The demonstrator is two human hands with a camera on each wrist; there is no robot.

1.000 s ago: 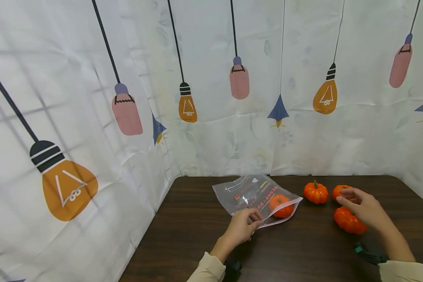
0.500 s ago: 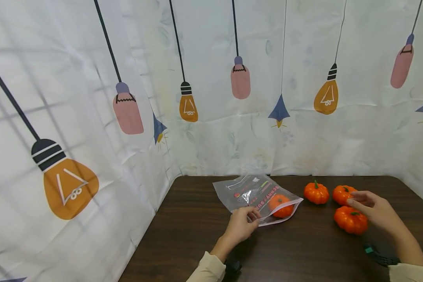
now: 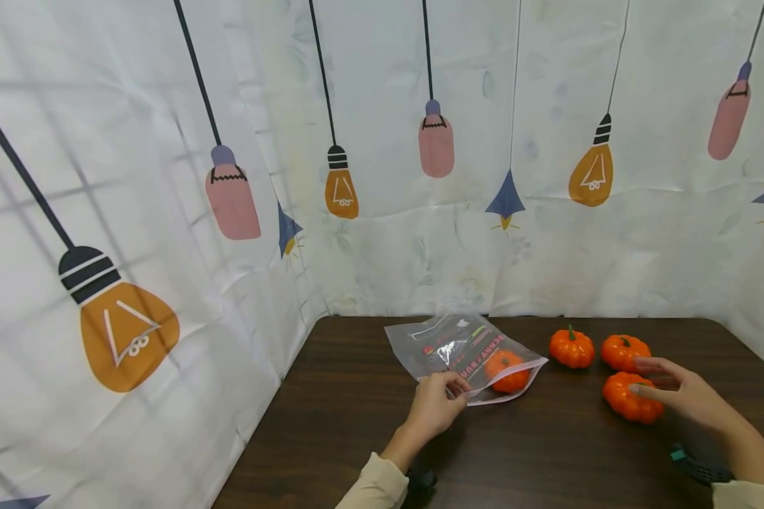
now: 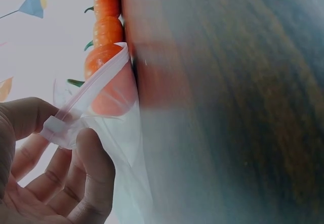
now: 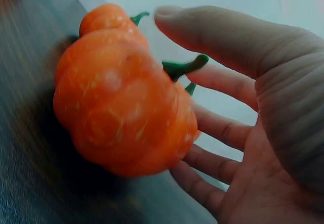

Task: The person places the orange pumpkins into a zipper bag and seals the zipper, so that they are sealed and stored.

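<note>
Head view: your right hand [image 3: 681, 396] has moved since 1 s ago. Then it lay over the near pumpkin [image 3: 630, 397] with fingers reaching toward the far-right pumpkin [image 3: 624, 351]; at 0.5 s ago it was drawn back to the right; now it comes in lower, fingers straight and spread, the tips at the right side of the near pumpkin. I judge that you are lining up to take this one, but no grip is made yet. Your left hand [image 3: 436, 404] did not move: it pinches the near edge of the zip bag [image 3: 461, 353] at the mouth. The bag lies flat on the dark table [image 3: 356, 424], approx. in the middle, with one pumpkin in the bag [image 3: 506, 370] close to the opening. A third loose pumpkin [image 3: 570, 347] stands between bag and the far-right one.

Left wrist view: thumb and fingers [image 4: 96, 168] curl round the pink zip strip [image 4: 83, 102] and hold the mouth open a little. The pumpkin inside shows orange through the clear plastic, just behind the strip.

Right wrist view: the near pumpkin [image 5: 124, 107] fills the pic. It is glossy orange, ribbed, w/ a short green stem [image 5: 185, 67], and sits on the table. The palm [image 5: 268, 133] is wide open just beside it, and the fingers pass behind it; if they touch it, I cannot tell.
</note>
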